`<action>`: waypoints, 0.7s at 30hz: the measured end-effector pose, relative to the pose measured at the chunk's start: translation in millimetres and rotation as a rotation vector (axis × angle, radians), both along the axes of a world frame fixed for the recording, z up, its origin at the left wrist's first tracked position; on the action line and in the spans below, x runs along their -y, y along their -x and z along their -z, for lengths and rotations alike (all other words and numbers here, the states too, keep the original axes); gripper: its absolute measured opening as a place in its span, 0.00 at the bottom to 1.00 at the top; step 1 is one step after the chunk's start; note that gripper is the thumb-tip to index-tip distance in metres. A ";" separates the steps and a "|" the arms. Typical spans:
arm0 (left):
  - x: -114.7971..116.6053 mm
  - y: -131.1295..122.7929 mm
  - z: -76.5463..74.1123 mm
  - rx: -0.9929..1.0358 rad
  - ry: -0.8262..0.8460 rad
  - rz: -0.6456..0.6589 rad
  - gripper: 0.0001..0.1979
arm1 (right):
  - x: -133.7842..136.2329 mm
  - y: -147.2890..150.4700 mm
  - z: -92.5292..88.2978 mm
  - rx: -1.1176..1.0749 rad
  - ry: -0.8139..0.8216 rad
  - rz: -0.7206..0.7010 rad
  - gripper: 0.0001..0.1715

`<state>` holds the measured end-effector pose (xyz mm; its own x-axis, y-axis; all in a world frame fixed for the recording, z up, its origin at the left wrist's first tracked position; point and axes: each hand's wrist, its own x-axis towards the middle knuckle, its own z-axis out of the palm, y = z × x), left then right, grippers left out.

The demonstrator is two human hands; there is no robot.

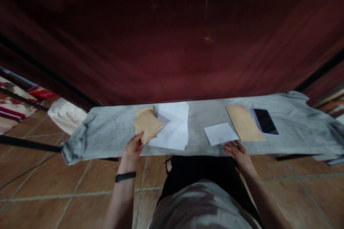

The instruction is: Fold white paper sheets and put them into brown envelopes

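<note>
My left hand (pixel 134 146), with a dark band on its wrist, pinches the corner of a brown envelope (pixel 147 124). That envelope is tilted over other brown paper pieces (pixel 145 110), which it partly hides. Just right of it lies a stack of white paper sheets (pixel 176 125), slightly fanned at the edges. My right hand (pixel 240 154) grips the lower right corner of a smaller white sheet (pixel 220 133), which looks folded. Beyond that corner a larger brown envelope (pixel 245 123) lies flat.
A phone (pixel 266 121) with a pale purple edge lies right of the large envelope. Grey cloth (pixel 206 111) covers the narrow bench. A dark red panel (pixel 172 50) rises behind it. Black metal bars (pixel 29 143) and a striped cloth (pixel 67 114) are at the left.
</note>
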<state>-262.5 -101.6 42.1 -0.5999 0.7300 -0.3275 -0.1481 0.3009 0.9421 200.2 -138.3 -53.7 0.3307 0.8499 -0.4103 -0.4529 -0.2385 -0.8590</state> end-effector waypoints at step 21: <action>25.1 -204.1 58.0 0.746 0.070 0.427 0.06 | 8.4 61.6 -10.4 0.696 -0.283 -0.401 0.16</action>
